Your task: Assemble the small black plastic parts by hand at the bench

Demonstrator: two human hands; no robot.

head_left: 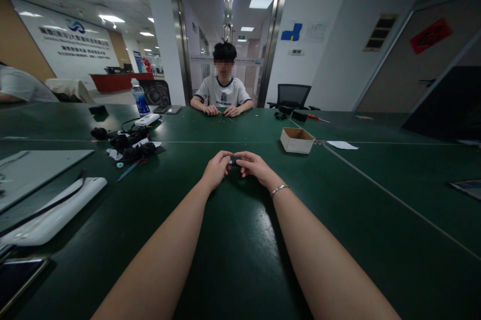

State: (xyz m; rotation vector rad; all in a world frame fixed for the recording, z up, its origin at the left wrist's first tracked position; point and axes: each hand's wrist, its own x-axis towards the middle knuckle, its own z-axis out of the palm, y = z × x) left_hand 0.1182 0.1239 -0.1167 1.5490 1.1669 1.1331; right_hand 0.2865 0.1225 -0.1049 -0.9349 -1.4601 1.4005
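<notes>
Both my arms reach forward over the dark green table (240, 260). My left hand (217, 169) and my right hand (253, 165) meet fingertip to fingertip, fingers curled in. Between them they pinch a small dark part (234, 162), too small to name. A silver bracelet (280, 189) circles my right wrist. The hands hover just over the tabletop near its middle seam.
A small open cardboard box (296, 139) stands to the right of my hands. A pile of black cables and parts (130, 144) lies to the left, with a water bottle (141, 99) behind. A white flat device (56, 215) and a phone (18, 285) lie near left. A person (223, 92) sits opposite.
</notes>
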